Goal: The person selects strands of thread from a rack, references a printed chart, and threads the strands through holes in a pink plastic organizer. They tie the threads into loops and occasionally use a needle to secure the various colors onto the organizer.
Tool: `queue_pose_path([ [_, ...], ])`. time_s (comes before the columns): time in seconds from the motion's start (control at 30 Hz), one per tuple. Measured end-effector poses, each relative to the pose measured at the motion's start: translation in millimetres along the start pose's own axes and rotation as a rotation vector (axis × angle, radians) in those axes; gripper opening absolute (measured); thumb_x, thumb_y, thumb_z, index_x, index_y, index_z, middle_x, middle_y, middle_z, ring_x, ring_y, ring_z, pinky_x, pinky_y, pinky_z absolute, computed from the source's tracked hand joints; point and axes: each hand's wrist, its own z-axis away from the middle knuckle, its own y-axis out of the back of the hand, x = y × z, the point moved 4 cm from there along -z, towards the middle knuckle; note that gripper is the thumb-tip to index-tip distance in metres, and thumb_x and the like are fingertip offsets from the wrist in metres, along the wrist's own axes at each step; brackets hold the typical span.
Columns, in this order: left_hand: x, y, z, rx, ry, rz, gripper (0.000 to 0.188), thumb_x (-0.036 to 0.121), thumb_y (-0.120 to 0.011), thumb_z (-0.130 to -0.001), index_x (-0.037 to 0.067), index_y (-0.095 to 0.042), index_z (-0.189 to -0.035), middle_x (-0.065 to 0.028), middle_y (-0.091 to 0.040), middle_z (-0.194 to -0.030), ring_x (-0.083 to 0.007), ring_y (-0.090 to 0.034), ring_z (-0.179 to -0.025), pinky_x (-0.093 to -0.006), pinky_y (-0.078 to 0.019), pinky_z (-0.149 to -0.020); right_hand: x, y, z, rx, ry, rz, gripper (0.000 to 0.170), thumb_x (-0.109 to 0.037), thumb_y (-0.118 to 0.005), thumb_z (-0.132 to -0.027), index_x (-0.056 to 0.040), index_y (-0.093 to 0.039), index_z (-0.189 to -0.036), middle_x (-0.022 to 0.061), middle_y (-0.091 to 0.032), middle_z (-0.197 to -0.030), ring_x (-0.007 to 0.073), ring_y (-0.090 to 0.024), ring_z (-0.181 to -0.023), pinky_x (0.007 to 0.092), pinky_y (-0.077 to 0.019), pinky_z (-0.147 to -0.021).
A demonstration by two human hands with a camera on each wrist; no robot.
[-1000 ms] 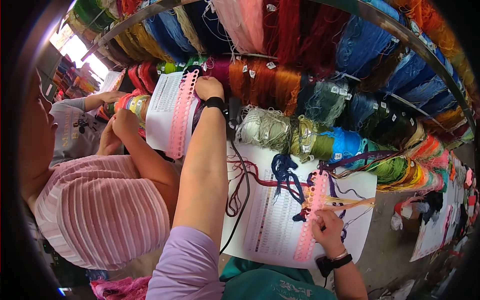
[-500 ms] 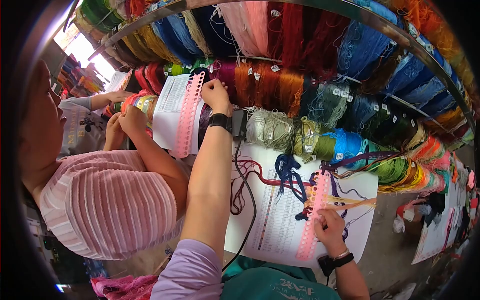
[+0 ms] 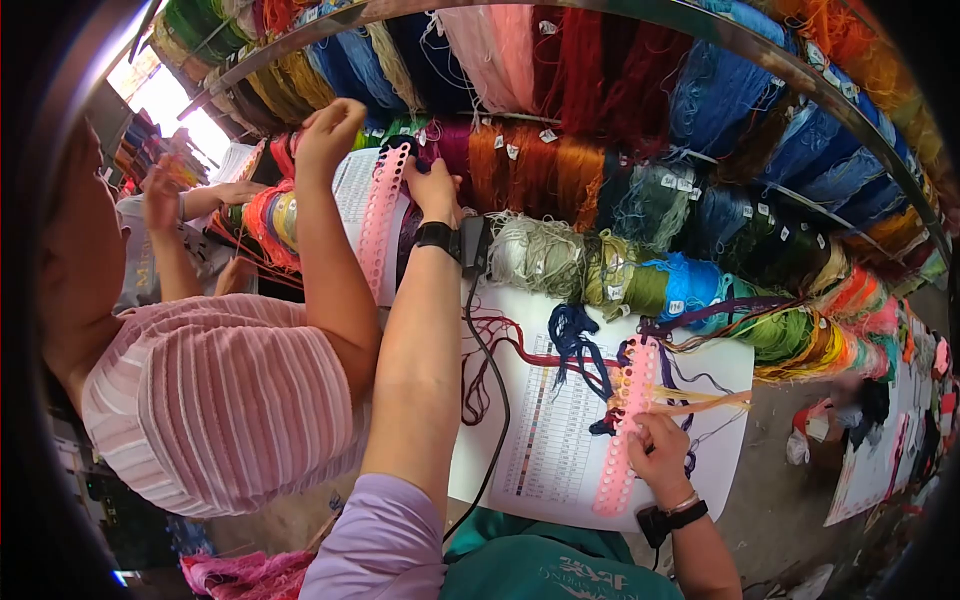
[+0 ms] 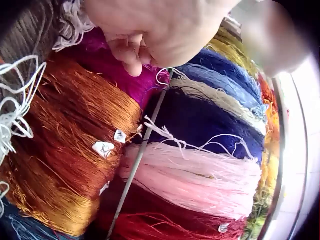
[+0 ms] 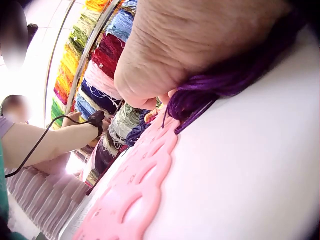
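My right hand pinches the edge of a pink perforated thread card lying on a printed chart sheet. Navy, dark red and peach threads hang from this card's holes. Purple thread runs beneath the right hand in the right wrist view. My left hand reaches forward beside the upper end of a second pink card, thumb apart from the fingers. In the left wrist view its loosely bent fingers hover over magenta thread, nothing visible between them.
Another person in a pink striped garment sits at left, one arm raised near mine. Labelled thread bundles, such as orange and grey-green ones, line the racks. A metal rail arches above; a black cable crosses the sheet.
My left hand's thumb has moved apart from its fingers, near the second card's top. The other person's arm has risen from the thread bundles. My right hand stays at the card.
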Motion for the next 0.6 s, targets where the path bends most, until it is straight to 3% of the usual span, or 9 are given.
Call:
queue_pose_path([
  [0.03, 0.3, -0.6, -2.9, -0.043, -0.023, -0.075, 0.045, 0.008, -0.060, -0.088, 0.000, -0.052, -0.132, -0.0154, -0.064, -0.089, -0.0174, -0.060, -0.048, -0.0289, -0.0479, -0.043, -1.2, 0.3, -0.4, 0.004, -0.003, -0.001, 0.023, -0.008, -0.073, -0.074, -0.0052, -0.067, -0.096, 0.0072, -0.063, -0.079, 0.0168, -0.057, -0.052, 0.0285, -0.0469, -0.050],
  [0.13, -1.9, -7.0, -8.3, -0.033, -0.107, -0.247, 0.046, 0.010, -0.061, -0.088, -0.002, -0.052, -0.131, -0.0154, -0.068, -0.092, -0.0179, -0.060, -0.047, -0.0294, -0.0481, -0.043, -2.8, 1.3, -0.1, 0.007, -0.022, -0.003, 0.023, -0.008, -0.073, -0.073, -0.0053, -0.067, -0.096, 0.0076, -0.064, -0.080, 0.0169, -0.058, -0.053, 0.0286, -0.0477, -0.051],
  [0.27, -5.3, -8.4, -12.2, -0.032, -0.042, -0.250, 0.024, 0.011, -0.062, -0.089, -0.004, -0.067, -0.108, -0.0131, -0.069, -0.083, -0.0188, -0.061, -0.048, -0.0303, -0.0492, -0.044, -3.9, 2.5, -1.0, 0.007, -0.039, -0.021, 0.023, -0.008, -0.073, -0.073, -0.0051, -0.067, -0.095, 0.0079, -0.064, -0.081, 0.0174, -0.058, -0.053, 0.0290, -0.0480, -0.051],
  [0.3, -6.7, -8.5, -11.6, -0.046, 0.011, -0.253, 0.018, 0.012, -0.060, -0.091, -0.003, -0.069, -0.096, -0.0121, -0.068, -0.080, -0.0184, -0.062, -0.049, -0.0303, -0.0489, -0.044, -3.3, 2.7, -1.1, 0.005, -0.037, -0.013, 0.023, -0.009, -0.073, -0.073, -0.0051, -0.067, -0.095, 0.0079, -0.064, -0.082, 0.0175, -0.058, -0.053, 0.0290, -0.0480, -0.051],
  [0.5, -5.0, -4.6, -2.9, 0.036, -0.123, -0.127, 0.014, 0.012, -0.057, -0.093, 0.000, -0.062, -0.095, -0.0087, -0.061, -0.071, -0.0178, -0.059, -0.051, -0.0316, -0.0480, -0.046, -1.6, 1.9, 0.1, -0.001, -0.026, 0.007, 0.023, -0.009, -0.073, -0.073, -0.0056, -0.067, -0.095, 0.0075, -0.063, -0.081, 0.0179, -0.058, -0.053, 0.0294, -0.0479, -0.051],
  [0.6, -13.0, -2.2, -12.4, 0.014, -0.037, -0.127, 0.015, 0.012, -0.061, -0.092, -0.001, -0.061, -0.099, -0.0084, -0.061, -0.076, -0.0169, -0.058, -0.052, -0.0309, -0.0485, -0.050, -1.3, 1.4, 0.5, 0.003, -0.016, 0.014, 0.022, -0.009, -0.073, -0.073, -0.0058, -0.067, -0.094, 0.0070, -0.063, -0.080, 0.0178, -0.058, -0.054, 0.0295, -0.0479, -0.051],
])
